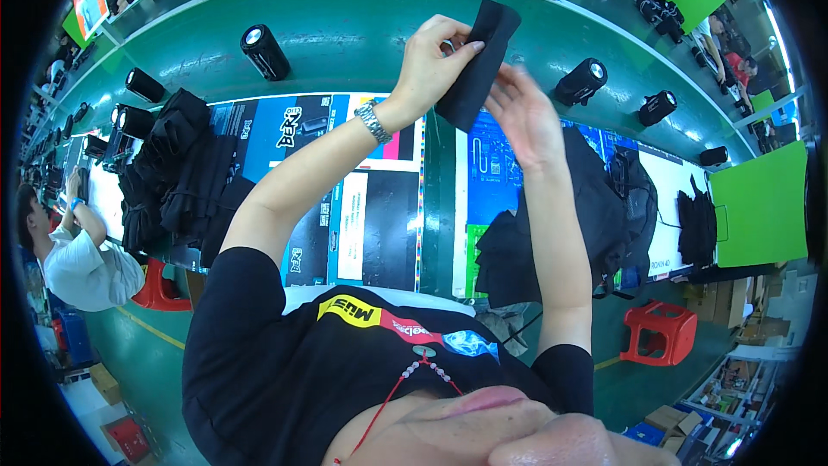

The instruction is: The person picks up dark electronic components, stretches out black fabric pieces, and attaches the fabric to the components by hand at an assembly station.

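Observation:
A flat, dark strip of black fabric (pixel 477 73), perhaps a sleeve or pouch, is raised over the far side of the bench. My left hand (pixel 438 65) pinches it along its left edge, thumb on the near face and fingers curled behind. Just right of the fabric is my right hand (pixel 524 116), its fingers stretched out and slightly smeared by motion; whether the fingertips touch the fabric is hard to see. Below my right forearm lies a pile of black fabric pieces (pixel 565 229). Another heap of black fabric (pixel 194 194) sits left of my left arm.
Black cylindrical speakers stand on the green belt beyond the bench, including one at left (pixel 265 52) and one at right (pixel 581 81). Printed sheets (pixel 345 224) cover the bench. A person (pixel 82 250) works at far left. A red stool (pixel 660 332) and green board (pixel 762 207) are at right.

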`<state>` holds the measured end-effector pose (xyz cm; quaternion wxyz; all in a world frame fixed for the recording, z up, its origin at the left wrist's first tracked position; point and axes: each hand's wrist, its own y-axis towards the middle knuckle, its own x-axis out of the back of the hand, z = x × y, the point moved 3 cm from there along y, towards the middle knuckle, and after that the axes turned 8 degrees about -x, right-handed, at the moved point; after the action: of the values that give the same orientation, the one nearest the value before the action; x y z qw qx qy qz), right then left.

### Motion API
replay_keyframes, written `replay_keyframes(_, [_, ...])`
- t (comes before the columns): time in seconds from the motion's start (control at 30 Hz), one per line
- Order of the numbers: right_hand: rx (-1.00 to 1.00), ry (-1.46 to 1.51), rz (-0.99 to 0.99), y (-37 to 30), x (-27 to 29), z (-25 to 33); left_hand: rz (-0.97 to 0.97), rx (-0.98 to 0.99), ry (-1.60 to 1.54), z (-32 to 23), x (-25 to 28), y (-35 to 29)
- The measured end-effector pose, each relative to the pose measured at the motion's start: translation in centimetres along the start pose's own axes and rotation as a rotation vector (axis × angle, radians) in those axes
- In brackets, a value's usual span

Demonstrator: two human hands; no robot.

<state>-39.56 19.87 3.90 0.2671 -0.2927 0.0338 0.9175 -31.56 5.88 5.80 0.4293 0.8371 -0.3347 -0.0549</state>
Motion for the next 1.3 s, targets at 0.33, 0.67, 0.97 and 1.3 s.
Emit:
replay_keyframes(0.33, [0.232,-0.037,-0.100,0.5,0.0,-1.1,0.107,0.597,-1.100,1.7,0.6,-2.8])
replay_keyframes(0.67, [0.184,-0.210,-0.073,-0.2,1.3,-2.4,0.299,0.692,-1.010,1.9,-0.6,-5.2])
replay_keyframes(0.97, [-0.116,-0.025,0.056,1.5,5.5,1.8,0.468,0.654,-1.050,4.2,-3.4,-3.2])
replay_keyframes(1.3, [0.524,-1.166,-0.387,5.8,9.5,7.1,0.287,0.235,-0.471,10.1,-9.5,2.2])
